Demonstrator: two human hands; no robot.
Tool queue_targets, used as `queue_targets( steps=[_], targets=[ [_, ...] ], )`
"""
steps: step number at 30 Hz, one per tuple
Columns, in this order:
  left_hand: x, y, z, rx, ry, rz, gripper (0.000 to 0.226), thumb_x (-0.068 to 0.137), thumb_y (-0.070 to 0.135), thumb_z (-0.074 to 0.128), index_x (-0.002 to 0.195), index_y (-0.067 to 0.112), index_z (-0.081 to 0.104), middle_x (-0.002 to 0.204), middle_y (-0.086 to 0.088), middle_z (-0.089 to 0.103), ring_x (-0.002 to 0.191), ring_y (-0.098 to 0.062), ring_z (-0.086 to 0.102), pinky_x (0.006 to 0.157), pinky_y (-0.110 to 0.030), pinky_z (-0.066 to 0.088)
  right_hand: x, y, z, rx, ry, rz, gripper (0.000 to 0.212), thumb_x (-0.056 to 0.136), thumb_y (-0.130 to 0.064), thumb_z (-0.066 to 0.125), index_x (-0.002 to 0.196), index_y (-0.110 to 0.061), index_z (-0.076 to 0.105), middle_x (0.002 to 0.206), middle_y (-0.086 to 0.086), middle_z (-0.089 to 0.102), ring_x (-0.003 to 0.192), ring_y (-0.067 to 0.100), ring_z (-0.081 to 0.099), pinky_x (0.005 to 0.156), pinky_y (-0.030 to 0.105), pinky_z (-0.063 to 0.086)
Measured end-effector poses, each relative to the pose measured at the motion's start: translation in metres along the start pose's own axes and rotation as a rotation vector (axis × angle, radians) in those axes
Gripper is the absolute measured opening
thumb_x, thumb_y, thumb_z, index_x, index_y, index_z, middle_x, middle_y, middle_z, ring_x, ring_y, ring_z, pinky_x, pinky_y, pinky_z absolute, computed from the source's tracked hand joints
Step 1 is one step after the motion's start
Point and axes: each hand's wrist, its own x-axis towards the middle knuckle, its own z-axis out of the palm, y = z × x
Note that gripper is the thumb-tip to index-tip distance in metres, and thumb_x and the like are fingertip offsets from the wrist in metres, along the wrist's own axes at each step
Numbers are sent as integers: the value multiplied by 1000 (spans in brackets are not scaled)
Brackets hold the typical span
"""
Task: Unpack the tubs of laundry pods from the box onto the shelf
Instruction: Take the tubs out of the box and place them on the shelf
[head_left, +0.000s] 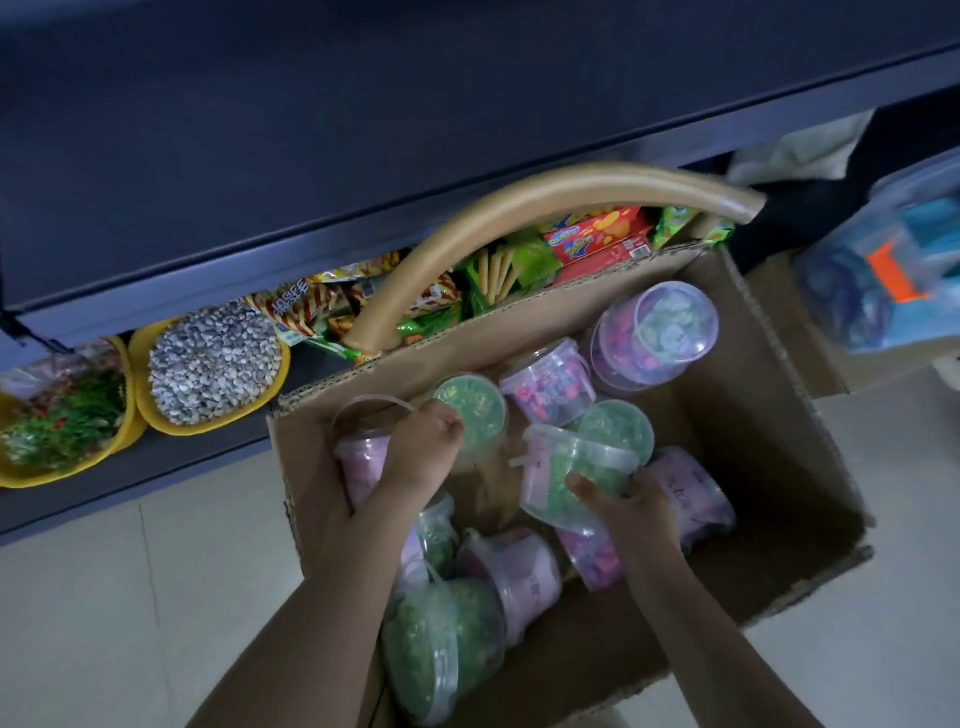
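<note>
Left hand (422, 453) curls round the pink tub (363, 467) at its top; right hand (631, 506), well apart, clasps a tilted green tub (563, 475); cardboard box (753, 415) surrounds both hands.

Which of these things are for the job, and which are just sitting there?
For the job:
the box
the pink tub, gripped by the left hand
the green tub, gripped by the right hand
the other tubs in the box
the shelf

Just lying about:
the yellow basket of seeds
the snack packets
the red biscuit box
the tan tube
</note>
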Motion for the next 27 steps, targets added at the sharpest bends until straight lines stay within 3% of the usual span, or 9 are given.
queue_targets(
  steps=[4,7,13,17,20,22,24,25,27],
  targets=[
    [38,10,-2,156,66,33,25,92,13,44,92,-4,64,98,-25,67,98,-37,62,80,-38,44,4,-3,-14,99,40,-16,62,70,-40,78,118,-8,57,101,2,64,89,15,57,64,18,40],
    [55,8,5,245,81,46,29,94,15,43,101,-5,62,105,-25,66,103,-38,60,85,-39,44,8,-1,-19,156,72,-19,57,68,-33,82,114,-11,58,96,-1,64,89,15,60,71,22,44],
    [56,-3,28,339,94,62,38,96,26,44,119,-1,56,117,-22,61,116,-35,50,98,-37,36,14,4,-23,223,70,6,66,66,-39,80,121,-13,55,112,2,65,106,20,61,95,39,49],
    [45,-6,42,59,-34,-11,31,93,25,52,105,-1,62,106,-22,66,108,-35,57,90,-36,42,17,5,-21,236,65,16,72,63,-42,81,122,-11,54,113,3,64,107,20,61,96,41,49],
    [26,-10,59,-4,-168,-111,38,94,31,51,90,-6,61,96,-30,64,97,-39,61,81,-38,46,16,6,-21,258,58,33,84,52,-53,81,121,-12,55,112,2,66,105,20,63,94,43,50],
    [14,-14,70,-141,-256,-243,38,92,38,52,93,1,61,103,-25,63,102,-35,61,87,-42,52,14,9,-23,306,62,60,75,54,-49,82,115,-14,57,105,-2,68,99,15,65,90,36,53],
    [10,-13,79,-255,-272,-327,39,86,47,56,97,10,59,112,-17,62,109,-31,58,90,-49,52,10,10,-29,316,76,56,48,66,-34,82,104,-19,57,96,-8,67,87,3,63,78,22,51],
    [12,-11,82,-264,-264,-342,45,83,51,56,100,10,59,116,-17,61,112,-31,57,92,-49,51,9,11,-32,317,92,48,44,68,-31,81,102,-23,56,97,-7,67,86,2,62,77,22,51],
    [17,-3,85,-225,-254,-390,57,84,55,54,112,5,58,122,-20,57,117,-34,54,94,-47,50,7,12,-38,297,113,44,53,66,-34,82,111,-22,56,105,-3,67,95,11,64,87,33,52]
  ],
)
